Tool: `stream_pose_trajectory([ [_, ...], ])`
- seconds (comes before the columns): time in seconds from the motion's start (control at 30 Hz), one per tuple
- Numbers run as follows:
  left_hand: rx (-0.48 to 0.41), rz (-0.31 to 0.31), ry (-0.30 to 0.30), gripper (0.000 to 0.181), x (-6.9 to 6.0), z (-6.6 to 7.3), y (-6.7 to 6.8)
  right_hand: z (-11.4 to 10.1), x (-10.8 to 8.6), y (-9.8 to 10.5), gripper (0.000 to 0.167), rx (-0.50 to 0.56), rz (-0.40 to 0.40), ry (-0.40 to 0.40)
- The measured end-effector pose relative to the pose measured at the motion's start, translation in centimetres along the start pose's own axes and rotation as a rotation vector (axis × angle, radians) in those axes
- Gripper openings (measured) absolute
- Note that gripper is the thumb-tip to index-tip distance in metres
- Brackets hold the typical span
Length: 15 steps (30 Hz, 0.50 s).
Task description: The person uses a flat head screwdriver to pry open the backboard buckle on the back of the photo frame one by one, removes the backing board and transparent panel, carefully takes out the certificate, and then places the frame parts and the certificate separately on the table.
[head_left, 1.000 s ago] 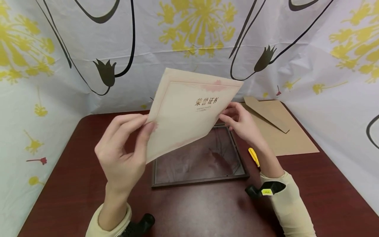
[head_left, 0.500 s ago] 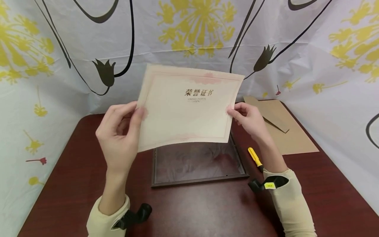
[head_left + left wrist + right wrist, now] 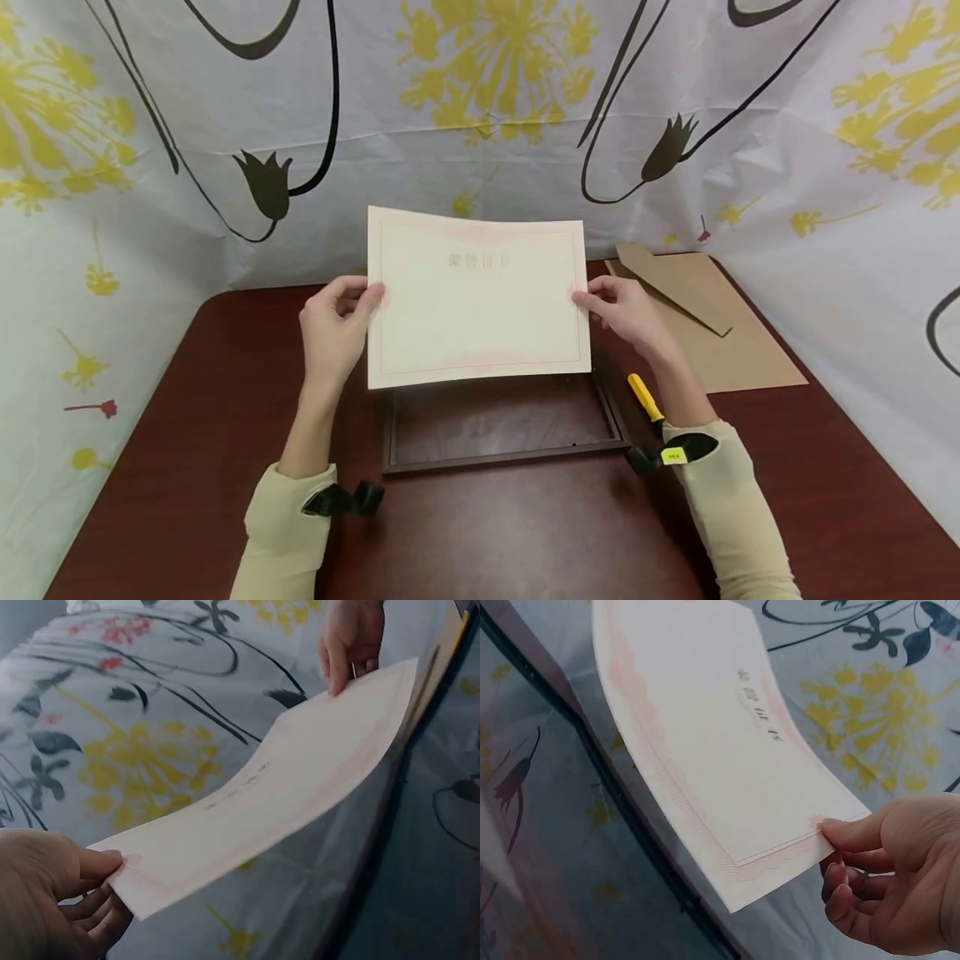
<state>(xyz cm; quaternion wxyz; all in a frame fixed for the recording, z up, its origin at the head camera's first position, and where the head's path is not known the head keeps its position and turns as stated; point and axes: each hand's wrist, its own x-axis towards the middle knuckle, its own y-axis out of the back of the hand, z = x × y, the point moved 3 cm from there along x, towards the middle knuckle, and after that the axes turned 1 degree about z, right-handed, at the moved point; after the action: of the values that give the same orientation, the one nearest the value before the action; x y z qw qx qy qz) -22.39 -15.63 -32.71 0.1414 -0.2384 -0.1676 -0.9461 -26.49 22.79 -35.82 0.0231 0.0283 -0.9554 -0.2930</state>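
Observation:
A cream paper certificate (image 3: 480, 308) with a pink border and a line of printed characters is held up in the air, bowed slightly. My left hand (image 3: 335, 325) pinches its left edge between thumb and fingers, and my right hand (image 3: 626, 312) pinches the right edge. Below and behind the sheet, a dark picture frame (image 3: 506, 457) lies on the table, its far part hidden by the paper. In the left wrist view the certificate (image 3: 277, 780) stretches from one hand to the other. The right wrist view has my thumb pressing on the certificate (image 3: 705, 750) near a corner.
A brown backing board (image 3: 742, 350) with a folded stand flap (image 3: 675, 292) lies at the right rear of the table (image 3: 495, 542). Near my right forearm lies a yellow-handled tool (image 3: 643, 396), its dark end partly covered. Patterned cloth (image 3: 465, 83) hangs around the table.
The certificate has turned from a slant to nearly square-on and come lower. My left hand has moved right and away; my right hand now has its thumb on the front of the sheet.

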Motion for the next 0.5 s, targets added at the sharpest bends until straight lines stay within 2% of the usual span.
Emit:
stream_pose_trajectory([
  [0.23,0.097,-0.16,0.19,0.025,-0.2,-4.9,-1.6,3.1,1.1,-0.6,0.036,-0.015,-0.058,-0.041],
  [0.4,0.111,-0.23,0.314,0.025,-0.3,-7.4,-2.5,4.7,1.4,-1.6,0.035,-0.009,-0.094,-0.055],
  [0.5,0.128,-0.282,0.358,0.026,-0.1,-8.6,-2.9,5.2,1.5,-2.1,0.034,-0.022,-0.124,-0.036],
])
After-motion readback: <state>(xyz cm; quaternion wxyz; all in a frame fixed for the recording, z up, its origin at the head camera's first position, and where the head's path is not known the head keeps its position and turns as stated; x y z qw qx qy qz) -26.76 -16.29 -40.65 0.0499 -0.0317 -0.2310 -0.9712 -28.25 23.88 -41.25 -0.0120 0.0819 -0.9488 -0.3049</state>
